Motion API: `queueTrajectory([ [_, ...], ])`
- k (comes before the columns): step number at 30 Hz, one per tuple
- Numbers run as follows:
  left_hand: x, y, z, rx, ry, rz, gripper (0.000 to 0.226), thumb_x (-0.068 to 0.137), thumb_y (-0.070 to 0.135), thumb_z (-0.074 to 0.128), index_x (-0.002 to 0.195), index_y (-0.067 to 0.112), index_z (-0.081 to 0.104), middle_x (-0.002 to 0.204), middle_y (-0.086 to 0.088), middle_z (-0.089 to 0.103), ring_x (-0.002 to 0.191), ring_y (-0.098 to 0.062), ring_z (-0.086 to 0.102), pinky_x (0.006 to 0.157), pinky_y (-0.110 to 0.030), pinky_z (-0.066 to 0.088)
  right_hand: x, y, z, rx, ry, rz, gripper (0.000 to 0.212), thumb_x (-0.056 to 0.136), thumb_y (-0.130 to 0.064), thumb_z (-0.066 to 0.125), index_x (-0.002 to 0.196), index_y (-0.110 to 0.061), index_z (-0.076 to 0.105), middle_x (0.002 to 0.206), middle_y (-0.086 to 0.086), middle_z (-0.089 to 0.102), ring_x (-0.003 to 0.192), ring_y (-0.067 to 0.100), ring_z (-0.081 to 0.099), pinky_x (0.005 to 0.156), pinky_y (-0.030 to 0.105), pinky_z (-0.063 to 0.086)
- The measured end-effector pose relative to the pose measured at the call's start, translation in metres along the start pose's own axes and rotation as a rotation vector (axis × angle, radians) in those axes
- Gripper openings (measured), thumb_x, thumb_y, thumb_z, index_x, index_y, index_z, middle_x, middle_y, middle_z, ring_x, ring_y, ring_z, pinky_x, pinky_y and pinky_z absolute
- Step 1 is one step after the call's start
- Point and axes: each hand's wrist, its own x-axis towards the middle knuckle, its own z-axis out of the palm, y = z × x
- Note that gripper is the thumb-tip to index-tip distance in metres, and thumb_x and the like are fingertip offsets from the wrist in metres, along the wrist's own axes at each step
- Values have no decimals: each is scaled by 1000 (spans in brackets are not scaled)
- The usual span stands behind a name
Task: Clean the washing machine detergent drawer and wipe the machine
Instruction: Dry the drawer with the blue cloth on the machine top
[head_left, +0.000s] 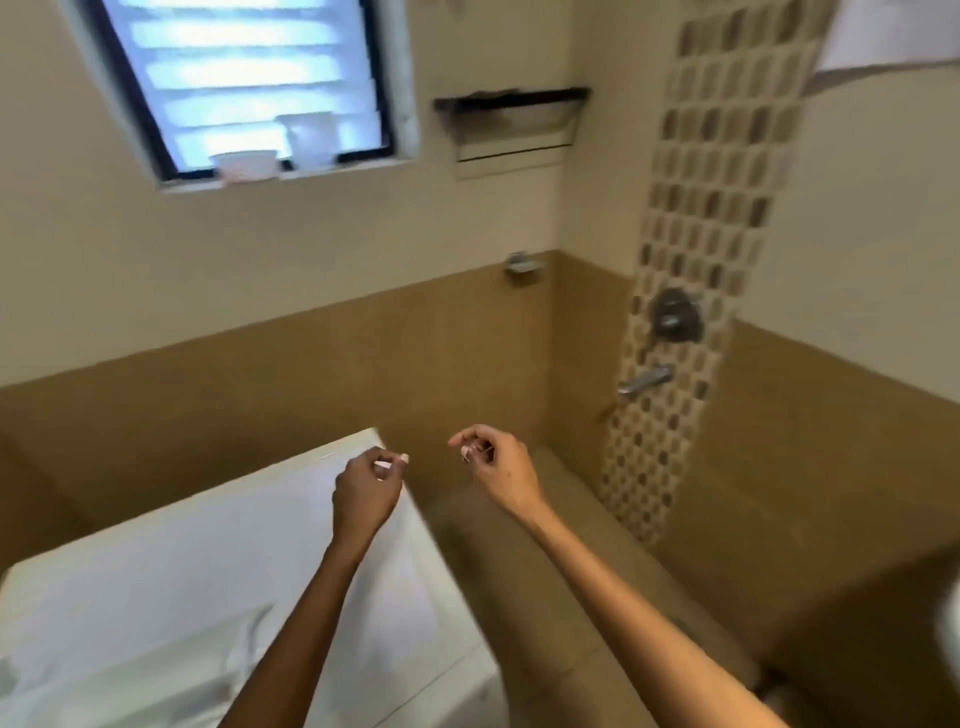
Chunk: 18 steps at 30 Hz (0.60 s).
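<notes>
Nearest, at the lower left, lies the white top of the washing machine (208, 545), one machine, its long edge running from the near left away toward the far right corner. On its near end sits one pale rumpled shape, probably a white cloth (130, 670), though blur leaves that uncertain. The detergent drawer itself does not show from this angle; I judge it sits on the machine's front or under its lid, below and nearer than both hands.

Two bare forearms reach forward. The left hand (366, 488) hovers above the far right corner of the machine's top, fingers loosely curled with thumb close to forefinger, gripping nothing that can be seen. The right hand (496, 467) hangs level with it and just beside it, but out over the brown floor to the right of the machine, curled the same slack way and likewise empty as far as the view shows. The left hand is therefore the nearer one to the machine; either hand would have to come down and back toward the body to reach the cloth or the drawer.

Farther off, on the mosaic strip, are one tap spout (644, 381) and one round mixer (675, 314) above it. Beyond, one wall hook (522, 265), one dark shelf (511, 101), and one window (244, 78) with two white containers (244, 163) on its sill.
</notes>
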Motion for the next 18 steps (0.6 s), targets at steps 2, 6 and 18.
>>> queueTrajectory([
  [2,-12,45,52,-24,-150,75,19,89,26,59,96,11,70,92,-12,70,93,-28,64,75,-26,42,-14,13,-65,-20,113,14,21,88,-5,53,93,-16,70,71,-4,59,60,4,47,60,16,36],
  [6,-63,130,154,-7,-441,229,17,88,26,60,94,15,71,80,-6,66,93,-27,65,76,-27,44,-65,48,-194,-64,368,85,20,90,-7,54,92,-18,71,76,-4,61,66,7,52,60,11,37],
  [18,-355,353,407,-206,-1038,566,19,86,24,64,87,6,70,79,-15,67,86,-29,66,67,-25,39,-314,165,-527,-302,916,429,22,91,-9,54,92,-18,73,76,-3,66,73,10,62,67,24,46],
])
